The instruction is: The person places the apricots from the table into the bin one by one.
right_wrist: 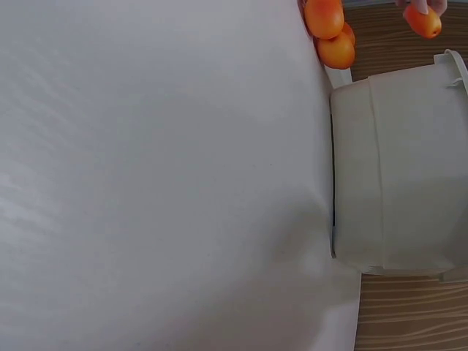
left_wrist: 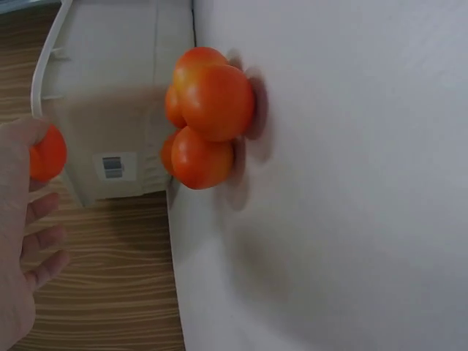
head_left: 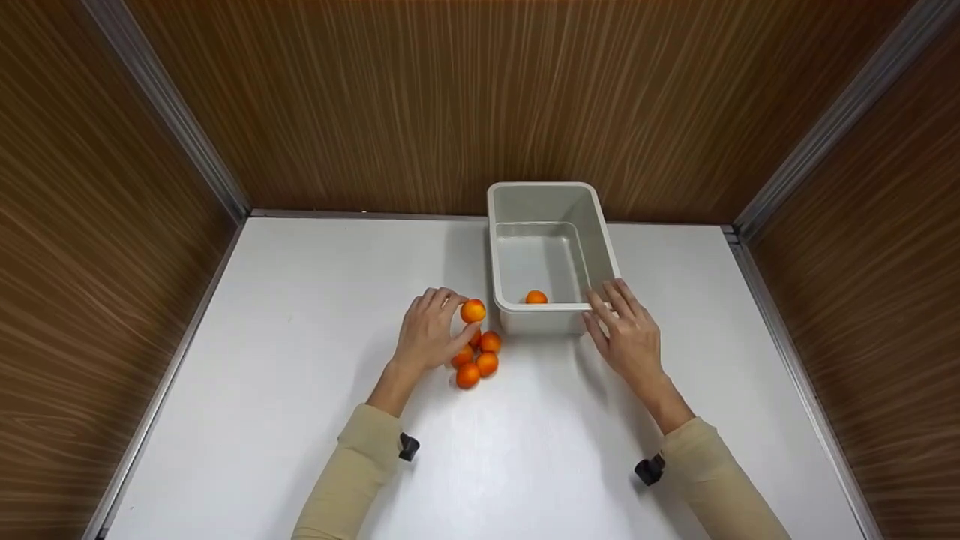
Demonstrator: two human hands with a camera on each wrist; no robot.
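Note:
A pale grey plastic bin [head_left: 555,309] stands at the back middle of the white table, with one orange fruit [head_left: 535,297] inside near its front wall. My left hand [head_left: 433,330] pinches an orange fruit [head_left: 472,310] just left of the bin's front corner, lifted above a small cluster of orange fruits [head_left: 478,358] on the table. The left wrist view shows the held fruit [left_wrist: 47,153] at my fingertips and the cluster [left_wrist: 208,117] beside the bin [left_wrist: 110,95]. My right hand [head_left: 626,330] rests with straight fingers against the bin's front right corner. The bin [right_wrist: 398,168] fills the right wrist view.
The white table [head_left: 300,420] is boxed in by wood-grain walls [head_left: 450,97] at the back and both sides, with metal corner strips. Black wrist camera mounts [head_left: 409,446] sit on both beige sleeves.

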